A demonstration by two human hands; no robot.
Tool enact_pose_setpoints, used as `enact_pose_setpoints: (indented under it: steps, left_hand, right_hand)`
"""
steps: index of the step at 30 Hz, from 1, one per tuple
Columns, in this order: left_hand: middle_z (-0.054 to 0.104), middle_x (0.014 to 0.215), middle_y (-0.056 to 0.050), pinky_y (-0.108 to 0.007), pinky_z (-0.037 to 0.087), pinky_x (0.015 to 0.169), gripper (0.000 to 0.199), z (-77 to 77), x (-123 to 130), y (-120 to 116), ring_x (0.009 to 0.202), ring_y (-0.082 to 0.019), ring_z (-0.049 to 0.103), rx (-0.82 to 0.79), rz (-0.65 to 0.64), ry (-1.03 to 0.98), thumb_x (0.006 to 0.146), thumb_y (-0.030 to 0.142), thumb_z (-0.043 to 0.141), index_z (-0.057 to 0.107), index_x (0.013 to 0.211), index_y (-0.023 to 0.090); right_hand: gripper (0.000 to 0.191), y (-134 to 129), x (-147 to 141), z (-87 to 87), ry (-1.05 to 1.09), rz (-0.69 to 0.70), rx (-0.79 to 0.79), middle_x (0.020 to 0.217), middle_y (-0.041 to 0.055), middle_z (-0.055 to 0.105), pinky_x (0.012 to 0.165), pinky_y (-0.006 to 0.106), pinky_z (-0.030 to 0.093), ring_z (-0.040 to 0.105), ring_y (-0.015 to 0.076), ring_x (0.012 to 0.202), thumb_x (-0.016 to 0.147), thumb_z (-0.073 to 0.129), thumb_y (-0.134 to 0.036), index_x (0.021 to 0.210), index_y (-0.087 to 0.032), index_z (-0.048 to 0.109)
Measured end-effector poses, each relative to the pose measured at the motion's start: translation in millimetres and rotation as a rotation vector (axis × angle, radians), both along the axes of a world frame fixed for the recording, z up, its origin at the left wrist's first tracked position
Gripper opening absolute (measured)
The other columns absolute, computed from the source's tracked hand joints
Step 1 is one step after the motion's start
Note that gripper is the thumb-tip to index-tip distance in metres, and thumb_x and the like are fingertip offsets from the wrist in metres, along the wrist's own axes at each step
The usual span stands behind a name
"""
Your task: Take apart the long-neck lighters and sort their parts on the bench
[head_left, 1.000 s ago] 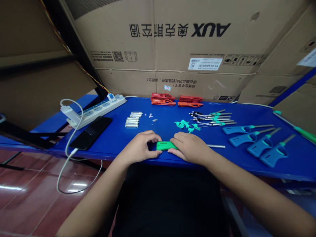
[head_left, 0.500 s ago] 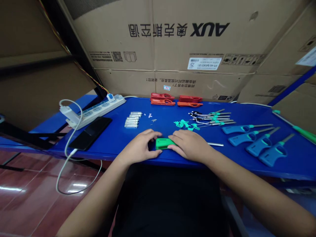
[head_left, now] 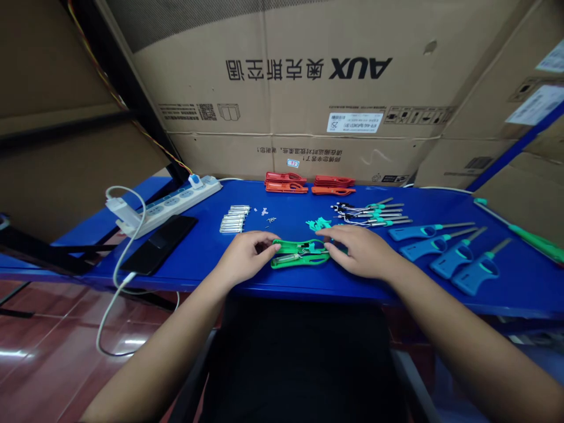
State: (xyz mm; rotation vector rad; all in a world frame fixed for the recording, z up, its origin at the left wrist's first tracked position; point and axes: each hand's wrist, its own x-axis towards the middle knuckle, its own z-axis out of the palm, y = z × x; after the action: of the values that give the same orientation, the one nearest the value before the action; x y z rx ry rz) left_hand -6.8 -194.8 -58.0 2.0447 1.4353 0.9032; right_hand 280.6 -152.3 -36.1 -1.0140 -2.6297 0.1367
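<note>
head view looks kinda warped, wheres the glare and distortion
In the head view, glare streaks the red tile floor at lower left; the wide lens bows the blue table along its front edge; the left hand, right hand and green plastic pieces look fairly sharp, without obvious motion blur.

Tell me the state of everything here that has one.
green lighter casing: open, two halves side by side
left hand: fingertips at casing's left end
right hand: fingers over casing's right end
phone: lying flat, cable plugged in
blue utility lighters: four, lying side by side
</note>
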Motion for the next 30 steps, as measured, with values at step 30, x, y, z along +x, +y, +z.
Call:
enact_pose_setpoints:
  steps: [30]
  left_hand:
    - [0.067, 0.089, -0.004, -0.03, 0.048, 0.073, 0.024, 20.0, 11.0, 17.8, 0.083, -0.019, 0.063, 0.029, -0.174, 0.357, 0.081, 0.037, 0.073, 0.074, 0.098, 0.02]
  right_hand:
    - [0.022, 7.3, -47.8, 8.3, -0.229, 0.046, -0.104, 0.102, 0.0036, 0.073, 0.06, 0.028, 0.035, 0.064, 0.0191, 0.085, 0.093, 0.056, -0.028, 0.107, -0.024, 0.072]
